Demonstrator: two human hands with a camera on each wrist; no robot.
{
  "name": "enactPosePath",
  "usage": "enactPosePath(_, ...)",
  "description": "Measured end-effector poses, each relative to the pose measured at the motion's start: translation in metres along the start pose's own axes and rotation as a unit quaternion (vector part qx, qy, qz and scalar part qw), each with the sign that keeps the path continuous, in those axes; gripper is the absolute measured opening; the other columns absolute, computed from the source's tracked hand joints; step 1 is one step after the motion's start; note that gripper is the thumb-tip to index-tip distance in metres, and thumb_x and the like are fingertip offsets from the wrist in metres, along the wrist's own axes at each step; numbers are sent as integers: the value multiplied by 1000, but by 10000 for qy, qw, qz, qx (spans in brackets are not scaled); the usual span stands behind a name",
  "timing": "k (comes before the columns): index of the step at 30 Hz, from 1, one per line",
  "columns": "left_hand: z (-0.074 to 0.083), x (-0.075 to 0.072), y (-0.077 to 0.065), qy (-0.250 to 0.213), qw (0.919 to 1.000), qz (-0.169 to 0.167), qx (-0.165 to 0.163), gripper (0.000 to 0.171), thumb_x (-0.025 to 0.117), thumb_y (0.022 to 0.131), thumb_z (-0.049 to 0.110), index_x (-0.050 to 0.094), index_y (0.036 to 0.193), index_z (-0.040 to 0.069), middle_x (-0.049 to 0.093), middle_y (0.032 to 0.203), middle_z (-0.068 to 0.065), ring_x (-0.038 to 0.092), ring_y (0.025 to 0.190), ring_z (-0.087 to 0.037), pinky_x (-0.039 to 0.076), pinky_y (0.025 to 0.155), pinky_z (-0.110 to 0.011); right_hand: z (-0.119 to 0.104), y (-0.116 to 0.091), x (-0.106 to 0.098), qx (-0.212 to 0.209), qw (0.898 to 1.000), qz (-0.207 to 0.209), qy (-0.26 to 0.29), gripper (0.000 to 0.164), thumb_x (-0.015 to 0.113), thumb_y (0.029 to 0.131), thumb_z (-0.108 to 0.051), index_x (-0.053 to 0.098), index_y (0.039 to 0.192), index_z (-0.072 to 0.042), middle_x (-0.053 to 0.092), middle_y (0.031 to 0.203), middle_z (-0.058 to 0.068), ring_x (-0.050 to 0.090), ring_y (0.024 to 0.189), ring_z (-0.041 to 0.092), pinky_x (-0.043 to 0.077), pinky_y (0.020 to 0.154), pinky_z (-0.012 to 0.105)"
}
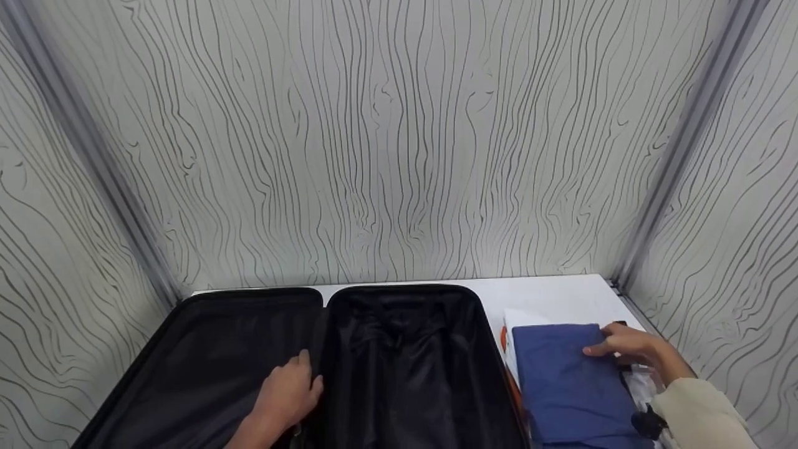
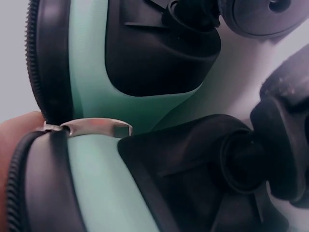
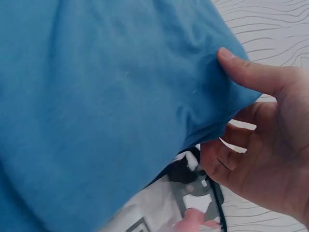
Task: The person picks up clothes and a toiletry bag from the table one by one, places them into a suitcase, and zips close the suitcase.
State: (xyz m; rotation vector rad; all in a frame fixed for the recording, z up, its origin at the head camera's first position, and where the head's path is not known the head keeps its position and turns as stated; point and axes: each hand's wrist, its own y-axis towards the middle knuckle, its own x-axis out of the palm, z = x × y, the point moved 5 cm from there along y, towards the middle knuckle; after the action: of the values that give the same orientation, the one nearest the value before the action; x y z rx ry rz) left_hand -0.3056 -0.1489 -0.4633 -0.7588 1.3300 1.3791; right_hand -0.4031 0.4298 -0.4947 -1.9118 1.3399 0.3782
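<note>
An opened suitcase lies flat, with its dark left half [image 1: 237, 362] and black-lined right half [image 1: 411, 374] side by side. My left hand [image 1: 287, 390] rests at the inner edge between the halves, fingers loosely extended. The left wrist view catches the suitcase's mint-green shell [image 2: 89, 58], black wheels [image 2: 260, 17] and zipper; just a sliver of that hand shows there. To the right of the suitcase lies a folded blue garment [image 1: 561, 380]. My right hand [image 1: 629, 346] pinches its far right corner, thumb on top and fingers beneath, as the right wrist view confirms.
White and orange items [image 1: 512, 362] stick out from beneath the garment's left side. Clear plastic packaging with black and white print [image 3: 188, 193] lies under its right edge. The white tabletop [image 1: 548, 296] meets wood-grain patterned panels [image 1: 399, 156] at the back and sides.
</note>
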Motion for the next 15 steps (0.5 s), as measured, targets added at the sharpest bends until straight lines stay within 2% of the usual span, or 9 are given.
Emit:
enactPosePath(2, 1, 0, 0, 25, 10000, 29, 14, 49, 65, 81, 23, 53, 113, -13, 63, 90, -20, 63, 71, -37, 51, 60, -43, 3, -1, 3, -88, 9999, -29, 84, 94, 67, 84, -32, 12, 134, 24, 23, 135, 44, 32, 124, 56, 35, 98, 58)
enactPosePath(4, 1, 0, 0, 65, 9999, 72, 25, 49, 65, 81, 22, 53, 112, -13, 63, 89, -20, 63, 70, -37, 51, 60, -43, 5, -2, 5, -280, 9993, -65, 245, 90, 67, 85, -29, 15, 134, 24, 28, 135, 42, 36, 123, 53, 36, 97, 57)
enactPosePath(8, 2, 0, -1, 82, 9999, 100, -11, 50, 65, 81, 22, 53, 114, -14, 63, 91, -22, 63, 72, -37, 51, 62, -43, 4, -6, 6, -639, 9969, -80, 445, 71, 66, 85, -25, 35, 127, 22, 54, 118, 29, 56, 107, 35, 44, 92, 51)
enactPosePath(10, 2, -1, -1, 60, 9999, 107, -29, 51, 65, 82, 22, 53, 115, -15, 63, 94, -23, 63, 74, -37, 52, 63, -43, 3, -8, 8, -874, 9948, -177, 490, 65, 65, 86, -24, 40, 124, 22, 58, 115, 23, 58, 103, 28, 46, 90, 46)
enactPosePath(11, 2, -1, -1, 49, 9999, 125, -27, 51, 65, 82, 22, 53, 115, -15, 63, 95, -23, 63, 75, -37, 52, 63, -43, 2, -8, 9, -987, 9933, -213, 553, 64, 65, 86, -23, 40, 125, 21, 58, 116, 21, 58, 103, 26, 47, 89, 44)
enactPosePath(13, 3, -1, -2, 25, 9999, 163, -9, 51, 65, 81, 21, 53, 115, -15, 63, 96, -24, 63, 75, -38, 52, 64, -43, 2, -10, 12, -1217, 9893, -339, 724, 67, 63, 87, -21, 33, 131, 20, 53, 123, 27, 56, 109, 28, 46, 90, 42)
enactPosePath(15, 4, -1, -3, 8, 9998, 188, 19, 51, 65, 81, 21, 53, 115, -15, 63, 97, -24, 64, 75, -38, 52, 64, -43, 2, -11, 15, -1324, 9849, -483, 1004, 75, 62, 88, -19, 19, 139, 17, 40, 134, 34, 49, 119, 34, 44, 94, 44)
